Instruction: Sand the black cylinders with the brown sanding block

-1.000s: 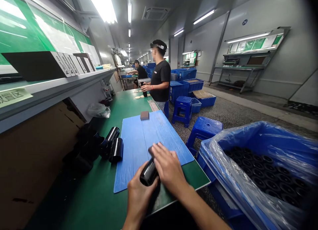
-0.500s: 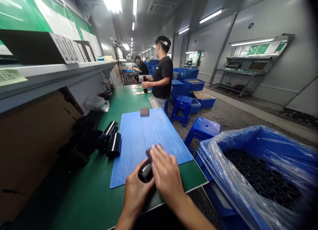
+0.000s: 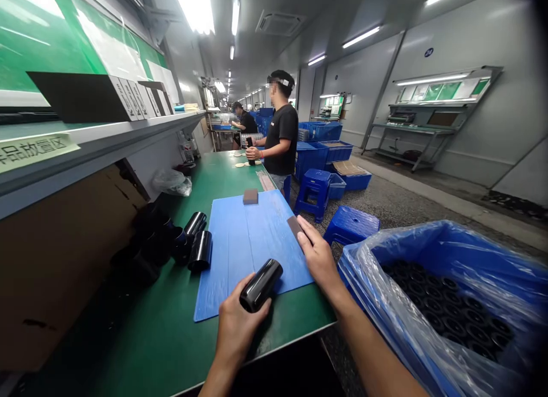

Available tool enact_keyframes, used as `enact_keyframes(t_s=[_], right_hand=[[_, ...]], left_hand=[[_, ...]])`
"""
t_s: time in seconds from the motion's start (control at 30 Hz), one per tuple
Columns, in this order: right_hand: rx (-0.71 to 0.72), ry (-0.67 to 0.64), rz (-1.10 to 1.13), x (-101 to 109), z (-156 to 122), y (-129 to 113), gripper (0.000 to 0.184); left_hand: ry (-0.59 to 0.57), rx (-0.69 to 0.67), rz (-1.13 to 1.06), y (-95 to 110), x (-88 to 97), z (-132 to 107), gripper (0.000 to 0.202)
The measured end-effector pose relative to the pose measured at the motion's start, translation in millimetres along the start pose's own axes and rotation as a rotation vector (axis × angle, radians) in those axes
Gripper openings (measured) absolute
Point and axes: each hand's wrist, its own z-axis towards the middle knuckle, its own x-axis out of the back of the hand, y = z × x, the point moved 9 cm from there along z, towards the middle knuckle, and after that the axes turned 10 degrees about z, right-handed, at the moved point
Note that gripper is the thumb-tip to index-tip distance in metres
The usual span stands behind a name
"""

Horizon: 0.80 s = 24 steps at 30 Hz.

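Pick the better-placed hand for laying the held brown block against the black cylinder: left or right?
Likely the right hand: it grips the brown block, while the left hand is occupied holding the black cylinder.

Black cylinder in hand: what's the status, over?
Left hand gripping black cylinder at near edge of blue mat. Right hand holding brown pad, apart from cylinder, nothing visible between. Brown block at mat's far end.

Two blue plastic stools (image 3: 353, 223) are standing right of centre; one crumpled clear plastic bag (image 3: 171, 183) is lying left of centre.
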Motion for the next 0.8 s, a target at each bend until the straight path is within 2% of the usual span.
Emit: enact_keyframes(t_s=[0.07, 0.13, 0.17, 0.23, 0.33, 0.47, 0.57, 0.7, 0.8], right_hand=[[0.017, -0.024, -0.03, -3.6, -33.2, -16.7, 0.048], [0.097, -0.148, -0.108, -23.8, -69.8, -41.8, 0.05], [0.176, -0.252, -0.138, -38.9, -85.5, -55.5, 0.053], [0.243, -0.343, -0.204, -56.7, -100.8, -68.3, 0.055], [0.19, -0.281, -0.276, -57.7, -91.0, -63.0, 0.052], [0.296, -0.373, -0.263, -66.5, -86.4, -65.3, 0.056], [0.216, -0.274, -0.293, -58.8, -81.2, -57.6, 0.054], [0.278, -0.359, -0.268, -68.4, -85.5, -63.4, 0.055], [0.175, -0.274, -0.299, -61.4, -84.1, -57.0, 0.051]], left_hand=[[0.007, 0.004, 0.005, -1.3, -0.4, -0.3, 0.059], [-0.004, 0.022, -0.007, -3.6, -2.0, -0.8, 0.058], [-0.017, 0.028, -0.015, -4.5, -3.3, -1.1, 0.056], [-0.026, 0.02, -0.021, -3.4, -4.0, -1.7, 0.055], [0.014, -0.001, -0.014, 1.4, 0.3, -2.4, 0.056], [-0.011, 0.032, -0.027, 2.1, -1.5, -2.7, 0.052], [0.028, 0.003, -0.012, 3.0, 1.2, -2.1, 0.056], [-0.005, 0.016, 0.005, -1.3, -2.6, -1.7, 0.052], [0.016, -0.009, 0.01, 0.9, -0.8, -1.6, 0.056]])
